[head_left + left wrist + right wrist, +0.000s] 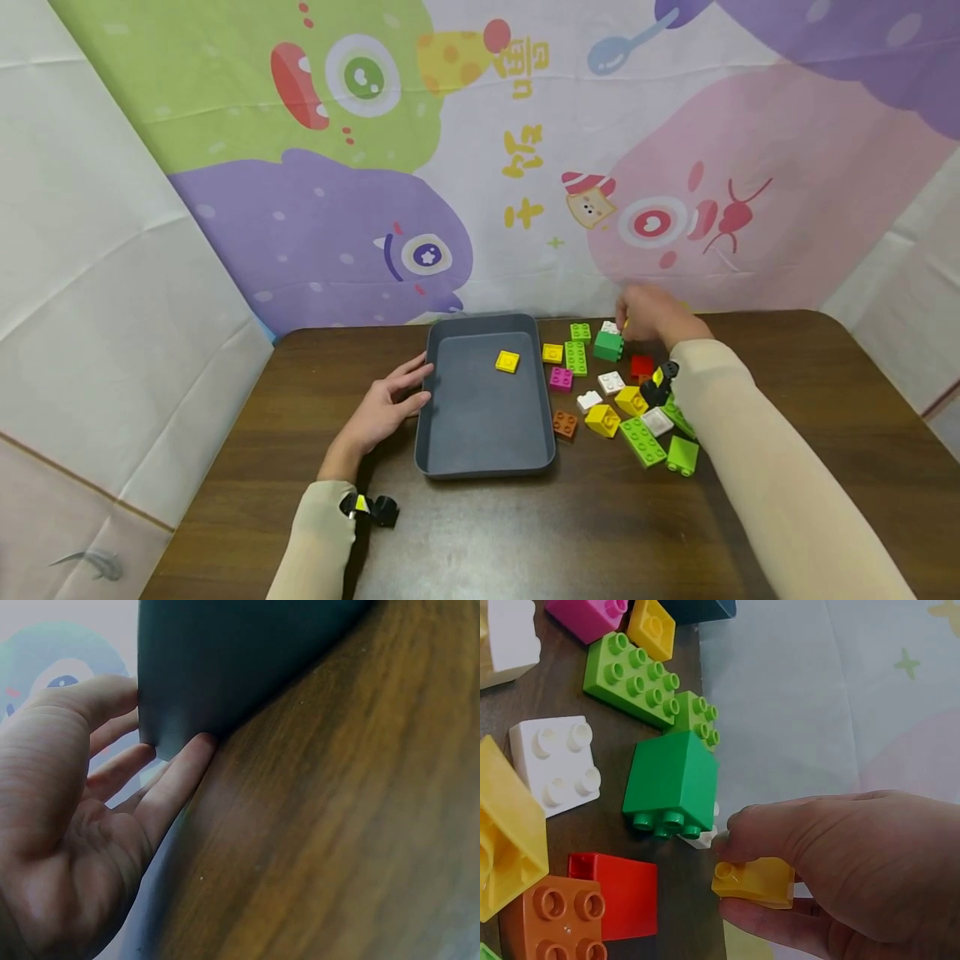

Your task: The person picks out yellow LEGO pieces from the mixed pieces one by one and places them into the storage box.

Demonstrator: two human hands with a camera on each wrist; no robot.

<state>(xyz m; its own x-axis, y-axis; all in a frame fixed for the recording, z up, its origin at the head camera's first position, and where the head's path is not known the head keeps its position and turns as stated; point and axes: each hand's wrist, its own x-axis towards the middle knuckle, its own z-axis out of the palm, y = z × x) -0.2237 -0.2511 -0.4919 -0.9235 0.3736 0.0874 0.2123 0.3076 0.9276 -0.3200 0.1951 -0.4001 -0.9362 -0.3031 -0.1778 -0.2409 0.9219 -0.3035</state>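
My right hand [654, 313] is at the back right of the table, pinching a small yellow brick [761, 883] between thumb and fingers. Beside it lies a green brick [608, 346] with its studs turned sideways, partly covering a white brick [611, 327]. A red brick [628, 896] and a brown brick [551, 919] are nearby. On the left, my left hand [378, 414] touches the outer wall of a dark grey tray [480, 437] with extended fingertips. Inside the tray lies one flat yellow brick [507, 362].
Right of the tray are scattered several bricks, among them a magenta brick [561, 379], a lime brick [642, 442], a yellow sloped brick [602, 420] and another brown brick [565, 425]. A cartoon-printed cloth [525, 275] hangs along the table's back edge. My right forearm covers part of the pile.
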